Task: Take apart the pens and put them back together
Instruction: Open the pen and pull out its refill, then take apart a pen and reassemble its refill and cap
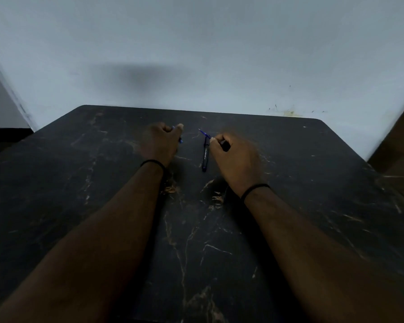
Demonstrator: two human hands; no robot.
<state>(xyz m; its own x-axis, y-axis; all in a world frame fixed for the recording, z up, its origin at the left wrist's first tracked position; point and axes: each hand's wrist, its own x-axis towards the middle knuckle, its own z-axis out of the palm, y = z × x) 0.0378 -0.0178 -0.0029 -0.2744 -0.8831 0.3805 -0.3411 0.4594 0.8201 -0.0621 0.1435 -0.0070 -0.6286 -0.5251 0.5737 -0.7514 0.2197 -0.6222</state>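
Dark table (289,206), matte black with pale, rust-tinged veins like marble, corners rounded, far edge against a plain bluish-grey wall (196,43). Chipped, flaky patches in the surface near both wrists.

One whole pen (205,157) flat on the table: slim black cylinder with pale lettering along the barrel, blue at the near tip, lengthwise toward the wall. All else placed from this pen.

Left of the pen, well apart from it: left hand (160,142), curled into a loose fist, thumb up toward the wall, closed round a small blue pen part (180,140); only slivers of blue visible at the thumb and at the fist's right side, shape otherwise hidden. Thin black band (152,162) round that wrist.

Just right of the pen, nearly touching its far end: right hand (233,159), fingers pinched shut on a thin blue refill (204,133), a fine pointed rod slanting up and leftward past the pen's far tip. A dark, blunt barrel piece (225,145) also held in the same fist, jutting from its top. Second black band (254,190) round that wrist.

Hands apart, the pen between them; both forearms bare.
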